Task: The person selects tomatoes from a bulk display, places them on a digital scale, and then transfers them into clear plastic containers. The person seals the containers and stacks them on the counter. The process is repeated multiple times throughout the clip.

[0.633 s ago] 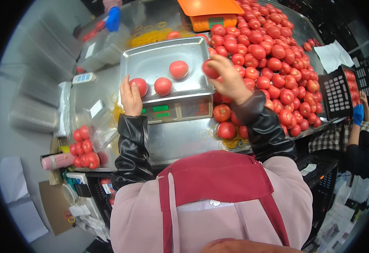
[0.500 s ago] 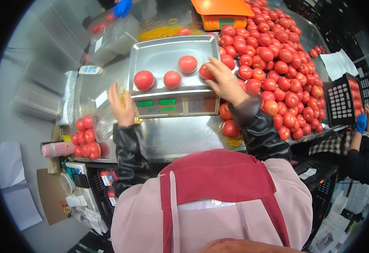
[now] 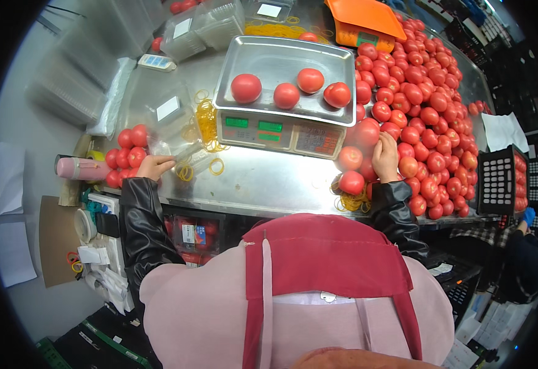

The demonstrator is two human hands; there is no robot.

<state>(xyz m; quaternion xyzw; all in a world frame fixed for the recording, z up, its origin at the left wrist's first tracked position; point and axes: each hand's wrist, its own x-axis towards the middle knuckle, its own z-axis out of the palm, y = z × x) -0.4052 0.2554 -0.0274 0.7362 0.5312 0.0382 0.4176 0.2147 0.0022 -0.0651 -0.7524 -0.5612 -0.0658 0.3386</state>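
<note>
Several red tomatoes [image 3: 286,96] sit apart on the steel pan [image 3: 281,55] of a digital scale [image 3: 253,131] with green displays. My right hand [image 3: 384,161] is closed around a motion-blurred tomato [image 3: 365,132] at the near left edge of the big tomato heap [image 3: 429,117], right of the scale. On the left, my left hand [image 3: 153,166] has its fingers drawn together beside a group of tomatoes [image 3: 123,157] and some clear plastic packaging. Whether it pinches that plastic cannot be made out.
Clear plastic boxes [image 3: 189,34] stand at the back left. Yellow rubber bands [image 3: 206,123] lie beside the scale. An orange scale [image 3: 367,21] stands behind the heap. A pink bottle [image 3: 81,168] lies at the left edge. A black crate [image 3: 496,181] and a co-worker's blue-gloved hand [image 3: 529,216] are far right.
My right hand left the tomato on the pan's right side and came back to one at the heap. My left hand moved from beside the scale leftward and nearer, its fingers closing. The view shifted.
</note>
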